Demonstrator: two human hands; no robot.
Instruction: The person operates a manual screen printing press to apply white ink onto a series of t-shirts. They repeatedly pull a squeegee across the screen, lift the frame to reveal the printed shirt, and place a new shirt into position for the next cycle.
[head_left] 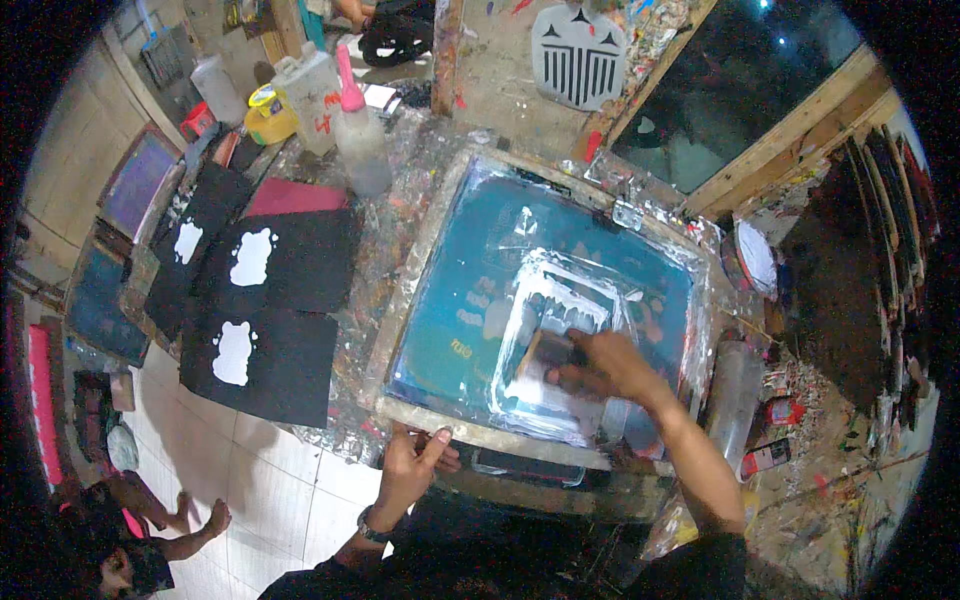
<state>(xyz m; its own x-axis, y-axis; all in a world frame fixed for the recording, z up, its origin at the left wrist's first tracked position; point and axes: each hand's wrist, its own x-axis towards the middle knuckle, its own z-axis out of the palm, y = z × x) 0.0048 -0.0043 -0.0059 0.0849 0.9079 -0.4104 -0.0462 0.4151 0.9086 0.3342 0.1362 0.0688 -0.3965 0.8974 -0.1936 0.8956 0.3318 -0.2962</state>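
Observation:
A wooden-framed printing screen with teal mesh lies on the worktable in front of me. White ink is smeared in a rough rectangle around the middle of the mesh. My right hand is closed on a squeegee, which sits within the white ink; motion blurs its lower part. At the near left corner of the screen, my left hand grips the frame edge, thumb on top and fingers partly hidden below. To the left lie black fabric pieces printed with white bear-like shapes.
A clear squeeze bottle with a pink cap, a white jug and a yellow container stand at the back left. A white-topped tub is right of the screen. Another person is at the lower left.

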